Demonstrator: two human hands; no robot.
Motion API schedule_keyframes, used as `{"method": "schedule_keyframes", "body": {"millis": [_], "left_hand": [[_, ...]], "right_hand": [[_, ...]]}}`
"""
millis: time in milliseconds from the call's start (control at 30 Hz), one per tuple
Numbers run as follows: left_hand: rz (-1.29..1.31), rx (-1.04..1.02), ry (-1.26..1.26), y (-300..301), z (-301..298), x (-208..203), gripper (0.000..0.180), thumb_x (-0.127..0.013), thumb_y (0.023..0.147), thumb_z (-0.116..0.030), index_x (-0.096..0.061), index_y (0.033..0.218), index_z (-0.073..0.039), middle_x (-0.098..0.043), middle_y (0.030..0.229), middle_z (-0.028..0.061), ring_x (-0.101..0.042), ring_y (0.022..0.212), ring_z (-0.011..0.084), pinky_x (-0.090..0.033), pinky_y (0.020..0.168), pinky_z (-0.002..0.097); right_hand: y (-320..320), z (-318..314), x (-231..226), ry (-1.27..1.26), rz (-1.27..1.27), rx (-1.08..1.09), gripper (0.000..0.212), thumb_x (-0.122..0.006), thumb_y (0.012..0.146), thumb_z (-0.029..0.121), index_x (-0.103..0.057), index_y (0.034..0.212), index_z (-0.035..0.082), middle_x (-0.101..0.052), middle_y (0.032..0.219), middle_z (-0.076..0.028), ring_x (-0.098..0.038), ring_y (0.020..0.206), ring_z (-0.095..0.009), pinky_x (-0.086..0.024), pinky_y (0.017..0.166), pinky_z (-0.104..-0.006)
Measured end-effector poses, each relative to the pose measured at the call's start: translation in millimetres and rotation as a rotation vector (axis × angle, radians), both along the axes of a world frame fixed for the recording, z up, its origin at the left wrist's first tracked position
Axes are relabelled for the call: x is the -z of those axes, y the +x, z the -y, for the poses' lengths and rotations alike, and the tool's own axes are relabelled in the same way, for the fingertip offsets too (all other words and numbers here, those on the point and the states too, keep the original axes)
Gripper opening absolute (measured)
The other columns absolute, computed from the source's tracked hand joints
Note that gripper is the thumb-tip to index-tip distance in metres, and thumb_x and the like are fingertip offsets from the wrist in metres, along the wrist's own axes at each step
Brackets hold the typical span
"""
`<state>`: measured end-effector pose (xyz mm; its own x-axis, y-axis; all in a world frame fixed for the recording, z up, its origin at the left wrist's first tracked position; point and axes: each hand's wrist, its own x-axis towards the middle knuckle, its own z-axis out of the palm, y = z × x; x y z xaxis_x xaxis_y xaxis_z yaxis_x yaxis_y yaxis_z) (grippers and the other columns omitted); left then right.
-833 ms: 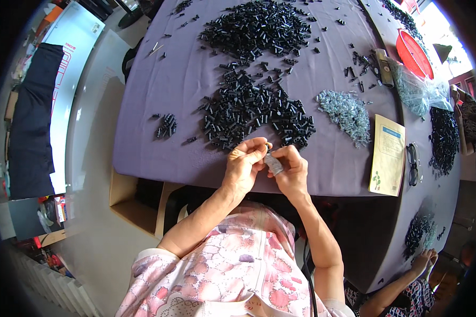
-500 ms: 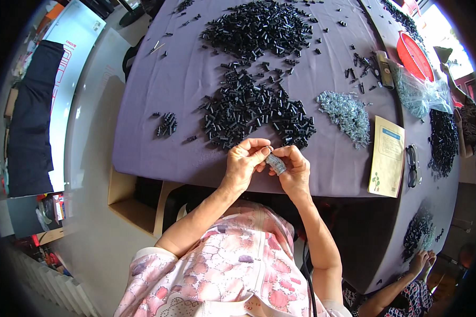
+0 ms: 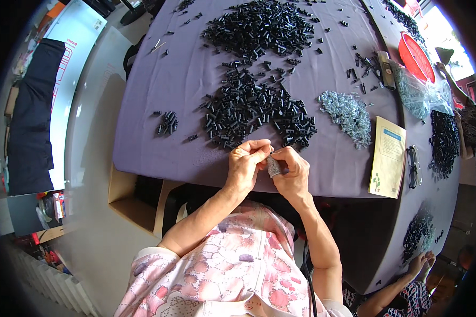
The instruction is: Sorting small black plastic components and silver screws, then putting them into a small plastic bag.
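My left hand (image 3: 244, 168) and my right hand (image 3: 292, 171) meet at the near table edge, thumbs and fingertips pinched together. What they pinch is tiny and mostly hidden by the fingers. A grey speckled sleeve-like piece (image 3: 274, 167) shows between the hands, against the right hand's fingers; whether it is worn on a finger or held cannot be told. Just beyond the hands spreads a pile of small black cylindrical parts (image 3: 238, 113). Small clear plastic parts (image 3: 346, 116) lie heaped to the right.
A larger black pile (image 3: 259, 29) lies farther back, a small cluster (image 3: 168, 122) at left. On the right are a yellow booklet (image 3: 387, 158), eyeglasses (image 3: 413, 166), a clear bag (image 3: 418, 95) and a red basket (image 3: 415, 55). Another person's hands (image 3: 422, 261) work at lower right.
My right hand has turned and shifted slightly, so less of the grey speckled piece shows and it stands more upright. My left hand stays nearly in place, still pinching.
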<state>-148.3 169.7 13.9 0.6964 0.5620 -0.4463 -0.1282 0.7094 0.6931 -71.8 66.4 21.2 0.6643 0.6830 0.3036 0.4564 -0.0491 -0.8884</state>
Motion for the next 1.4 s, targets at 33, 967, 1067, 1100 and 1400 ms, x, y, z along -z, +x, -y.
{"method": "schedule_keyframes", "body": {"millis": [33,967,1067,1100,1400], "left_hand": [[-0.001,-0.001,0.001,-1,0,1,0.012,-0.065,0.083,-0.003,-0.065,0.095,0.000,-0.067,0.081,0.0070,-0.054,0.057,0.0078,-0.042,0.052,0.0201],[0.049,0.025,0.070,-2,-6,4,0.008,-0.062,0.086,-0.005,-0.063,0.093,-0.001,-0.065,0.079,0.0066,-0.053,0.056,0.0081,-0.043,0.052,0.0197],[0.079,0.041,0.031,-3,-16,6,0.009,-0.059,0.088,-0.005,-0.063,0.094,0.000,-0.064,0.083,0.0086,-0.052,0.058,0.0086,-0.043,0.054,0.0208],[0.080,0.060,0.028,-4,-12,5,0.009,-0.059,0.087,-0.004,-0.063,0.095,0.000,-0.064,0.083,0.0087,-0.053,0.058,0.0088,-0.044,0.054,0.0208],[0.128,0.042,0.046,-2,-8,8,0.014,-0.058,0.087,-0.001,-0.063,0.100,0.001,-0.065,0.088,0.0091,-0.053,0.059,0.0090,-0.044,0.055,0.0214]], "right_hand": [[-1,-1,1,0.002,0.030,0.020,0.018,-0.059,0.073,-0.011,-0.057,0.084,0.002,-0.062,0.073,-0.004,-0.057,0.060,-0.007,-0.047,0.055,-0.0215],[2,3,-2,0.059,-0.843,-0.051,0.010,-0.058,0.081,-0.007,-0.053,0.085,0.000,-0.061,0.070,-0.005,-0.058,0.056,-0.009,-0.049,0.048,-0.0232],[-9,11,2,0.121,-0.769,-0.011,0.009,-0.059,0.082,-0.006,-0.053,0.085,0.000,-0.059,0.071,-0.005,-0.058,0.056,-0.010,-0.050,0.048,-0.0237],[-7,12,2,0.149,-0.768,0.011,0.010,-0.059,0.082,-0.007,-0.053,0.085,0.000,-0.058,0.072,-0.005,-0.058,0.057,-0.009,-0.051,0.049,-0.0237],[8,9,9,-0.109,-0.232,0.072,0.031,-0.059,0.071,-0.016,-0.059,0.097,0.000,-0.064,0.081,-0.009,-0.063,0.069,-0.014,-0.051,0.061,-0.0247]]}}
